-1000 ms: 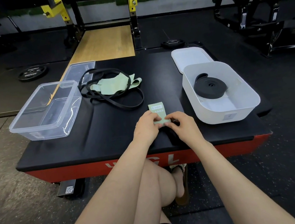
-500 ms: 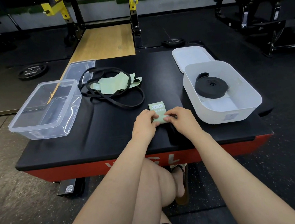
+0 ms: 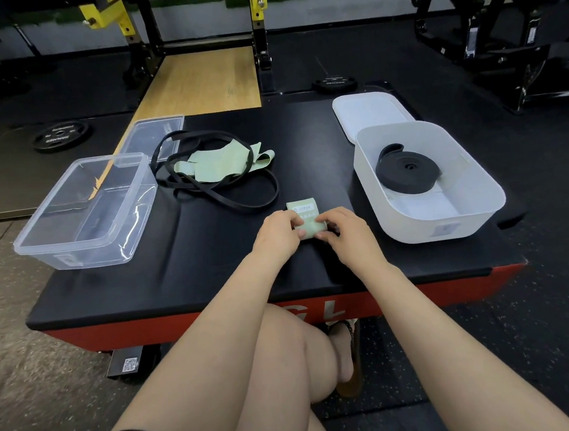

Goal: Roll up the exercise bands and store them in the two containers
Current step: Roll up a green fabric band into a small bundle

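Clear container on the left, black band and loose green band beside it. Centre: left hand and right hand both pinch the half-rolled green band on the table. Right, white container holds 1 black roll.

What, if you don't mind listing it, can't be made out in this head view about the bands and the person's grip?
- Green band: how far it is rolled; the left hand and right hand cover its near end.
- Rolled black band in the white container: its underside and number of turns.
- Loose green band: partly crossed by the black loop band.
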